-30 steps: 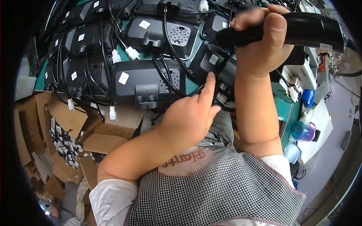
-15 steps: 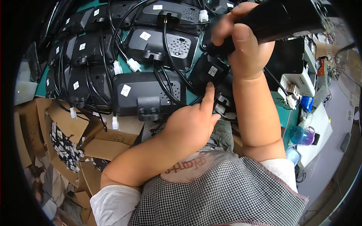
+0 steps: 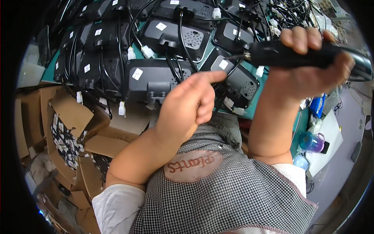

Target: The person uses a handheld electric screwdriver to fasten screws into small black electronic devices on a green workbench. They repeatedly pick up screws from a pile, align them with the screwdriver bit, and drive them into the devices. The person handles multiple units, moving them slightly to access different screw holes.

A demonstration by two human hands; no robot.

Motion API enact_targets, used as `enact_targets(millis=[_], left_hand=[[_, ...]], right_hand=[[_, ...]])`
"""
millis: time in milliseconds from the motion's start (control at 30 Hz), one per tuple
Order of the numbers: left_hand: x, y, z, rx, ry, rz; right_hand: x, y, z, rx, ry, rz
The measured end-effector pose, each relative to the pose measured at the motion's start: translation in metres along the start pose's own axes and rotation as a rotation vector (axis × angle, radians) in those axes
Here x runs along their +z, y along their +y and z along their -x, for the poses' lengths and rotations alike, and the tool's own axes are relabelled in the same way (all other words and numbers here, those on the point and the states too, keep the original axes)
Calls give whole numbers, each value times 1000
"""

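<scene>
In my right hand (image 3: 304,74), raised on the right, is a black electric screwdriver (image 3: 288,54), its thin shaft pointing left. My left hand (image 3: 191,97) has its index finger stretched toward a black plastic housing (image 3: 243,78) below the screwdriver tip; whether the fingertip touches it I cannot tell. The other left fingers are curled in, hiding anything inside them. This housing bears a white label (image 3: 223,64) and a patch of small holes. To its left lies a similar housing (image 3: 136,84) with a bracket and black cables.
Several more black housings (image 3: 95,46) with cables and white connectors (image 3: 148,52) cover the green bench. Tangled cables (image 3: 288,11) lie at the far right. Cardboard boxes (image 3: 66,105) stand at the lower left, one full of small parts. A blue-purple cup (image 3: 311,141) is at right.
My right hand has moved right and slightly down with the screwdriver, uncovering the housing beneath. The left hand has shifted left and up, its fingers curling. The view has shifted slightly.
</scene>
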State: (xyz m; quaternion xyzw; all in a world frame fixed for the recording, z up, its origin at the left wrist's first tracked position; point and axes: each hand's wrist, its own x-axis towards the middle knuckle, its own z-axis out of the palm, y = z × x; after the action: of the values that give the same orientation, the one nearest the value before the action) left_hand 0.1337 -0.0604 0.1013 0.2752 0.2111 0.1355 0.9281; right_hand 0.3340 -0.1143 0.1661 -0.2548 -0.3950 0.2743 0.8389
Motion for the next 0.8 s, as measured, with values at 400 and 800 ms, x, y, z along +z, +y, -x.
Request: enact_targets(millis=[400,800], left_hand=[[17,-1,13,88,-102,227],[10,-12,11,39,-80,50]], right_hand=[[17,-14,44,-7,-68,-48],[14,-3,49,-29,17,-36]])
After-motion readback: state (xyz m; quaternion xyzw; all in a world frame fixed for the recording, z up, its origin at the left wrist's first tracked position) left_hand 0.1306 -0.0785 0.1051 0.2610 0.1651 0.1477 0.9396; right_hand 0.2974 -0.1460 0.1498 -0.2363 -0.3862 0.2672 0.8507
